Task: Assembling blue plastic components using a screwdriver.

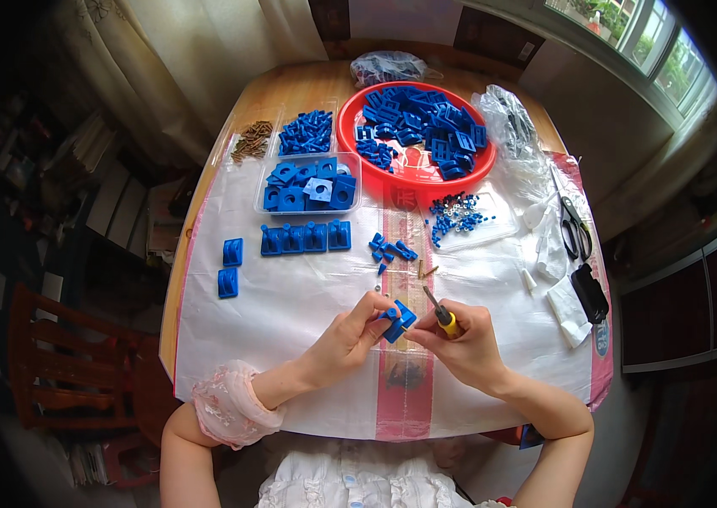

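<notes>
My left hand is closed on a blue plastic part, gripping it between thumb and fingers just above the cloth. From the other side, my right hand meets the part, with thumb and forefinger pinching a small brass-coloured screw at its edge. Tucked in the same right hand is a screwdriver with a yellow and black handle, its shaft pointing up and away. Beyond my hands lie several small blue pieces and a few loose brass screws.
A red basin and a clear tub hold blue parts. Finished-looking blue assemblies stand in a row, with two more to the left. Brass screws are heaped far left; black scissors lie right.
</notes>
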{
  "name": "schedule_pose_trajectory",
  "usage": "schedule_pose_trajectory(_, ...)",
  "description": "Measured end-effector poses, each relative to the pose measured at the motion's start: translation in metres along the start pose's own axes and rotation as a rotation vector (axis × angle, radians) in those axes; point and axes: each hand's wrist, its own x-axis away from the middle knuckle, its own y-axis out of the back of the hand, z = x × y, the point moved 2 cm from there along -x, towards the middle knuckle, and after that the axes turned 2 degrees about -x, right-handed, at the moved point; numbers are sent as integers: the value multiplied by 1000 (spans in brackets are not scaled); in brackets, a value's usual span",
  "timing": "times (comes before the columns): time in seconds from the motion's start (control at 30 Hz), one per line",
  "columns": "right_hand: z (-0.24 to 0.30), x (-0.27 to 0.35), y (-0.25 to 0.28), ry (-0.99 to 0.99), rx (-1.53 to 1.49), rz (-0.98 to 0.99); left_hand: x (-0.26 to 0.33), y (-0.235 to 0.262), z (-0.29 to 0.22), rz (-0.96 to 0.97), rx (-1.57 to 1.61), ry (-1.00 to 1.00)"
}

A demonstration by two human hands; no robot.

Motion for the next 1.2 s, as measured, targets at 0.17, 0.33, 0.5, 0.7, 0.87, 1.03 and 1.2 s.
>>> schedule_pose_trajectory(0.17,-2,-2,0,64,56,-63,1,0,0,-44,67,60)
schedule_pose_trajectory(0.33,1,-6,2,-53,23,-34,1,1,-3,-95,78,92)
schedule_pose_trajectory(0.5,-13,-6,-1,-204,-176,-39,0,-2,-2,-133,93,74)
schedule_pose_trajectory(0.7,-13,-1,-7,-82,-26,-71,2,-2,1,-116,104,90)
schedule_pose_trajectory(0.87,-14,-5,-6,102,56,-112,1,-3,-2,-110,214,109)
schedule_pose_trajectory(1.03,-20,-12,4,-122,-285,61,1,5,8,128,310,142)
schedule_pose_trajectory(1.2,-28,-15,10,-185,-303,109,0,3,3,128,325,163)
